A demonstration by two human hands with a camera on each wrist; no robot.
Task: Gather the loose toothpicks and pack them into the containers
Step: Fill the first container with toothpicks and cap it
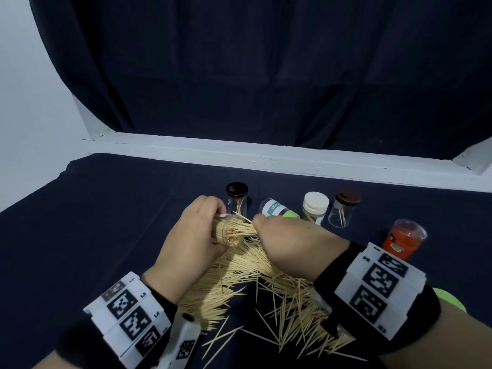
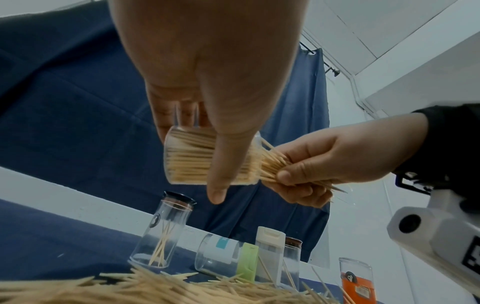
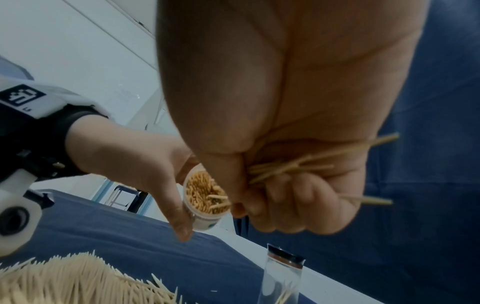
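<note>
- Left hand point(image 1: 194, 235) grips the clear plastic toothpick container point(image 2: 211, 158) on its side above the counter's middle, mouth facing right.
- Right hand point(image 1: 290, 243) pinches a wooden toothpick bundle point(image 2: 275, 164), axis aligned with the container, tips entering its mouth.

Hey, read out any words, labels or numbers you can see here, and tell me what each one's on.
"L3", "L4", "L5": printed along the left wrist band.
"...PICK", earlier letters blurred: teal label on the lying container.
Print on the right wrist band and the orange container: too small or blurred to read.
</note>
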